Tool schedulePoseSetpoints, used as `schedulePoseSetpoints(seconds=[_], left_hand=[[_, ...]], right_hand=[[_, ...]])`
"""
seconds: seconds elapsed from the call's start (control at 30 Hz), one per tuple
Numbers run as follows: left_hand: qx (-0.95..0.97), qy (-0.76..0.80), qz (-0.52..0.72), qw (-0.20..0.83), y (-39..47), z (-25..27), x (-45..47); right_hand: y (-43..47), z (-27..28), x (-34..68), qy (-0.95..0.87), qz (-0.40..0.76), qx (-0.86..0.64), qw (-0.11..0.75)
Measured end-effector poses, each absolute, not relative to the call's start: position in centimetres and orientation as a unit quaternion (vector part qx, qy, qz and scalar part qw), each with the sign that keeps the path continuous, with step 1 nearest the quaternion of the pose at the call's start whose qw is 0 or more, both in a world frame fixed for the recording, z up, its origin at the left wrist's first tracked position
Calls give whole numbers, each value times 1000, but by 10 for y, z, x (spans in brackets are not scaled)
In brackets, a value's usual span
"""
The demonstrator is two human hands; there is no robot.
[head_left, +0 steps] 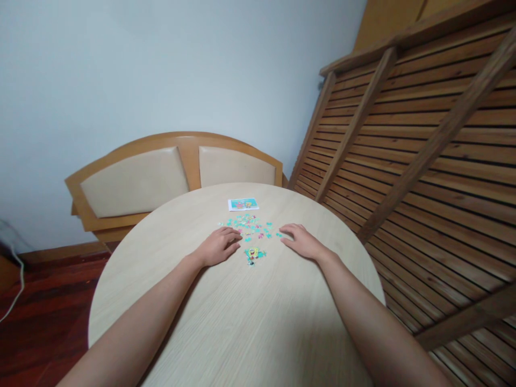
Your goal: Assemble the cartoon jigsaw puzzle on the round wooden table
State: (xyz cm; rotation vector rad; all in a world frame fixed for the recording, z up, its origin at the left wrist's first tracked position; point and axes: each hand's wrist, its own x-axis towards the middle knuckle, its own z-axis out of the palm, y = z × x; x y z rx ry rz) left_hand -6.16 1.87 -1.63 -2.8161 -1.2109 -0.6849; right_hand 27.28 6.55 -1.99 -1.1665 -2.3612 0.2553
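Puzzle pieces [245,219] lie scattered at twelve o'clock from a joined section [253,253]; left hand [220,246] at ten, right hand [302,242] at two, both half open, gripping nothing visible.

The bottom edge is cutting off my forearms [147,313] and the table [242,333], which is hiding part of the headboard [135,180]. I'm finding the puzzle pieces [245,219] too small to count. The right edge is cropping the slatted panel [423,166].
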Motion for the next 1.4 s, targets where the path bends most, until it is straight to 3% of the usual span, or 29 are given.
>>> schedulePoseSetpoints(seconds=[0.53,0.77,1.4], left_hand=[[-930,-312,-189,-49,-10,-1,-31],[-932,-310,-181,-54,-13,-1,-27],[-933,-306,-177,-70,-16,1,-24]], right_hand=[[71,-28,265,-868,97,-417,251],[70,-32,252,-861,94,-457,202],[69,-29,252,-861,67,-434,257]])
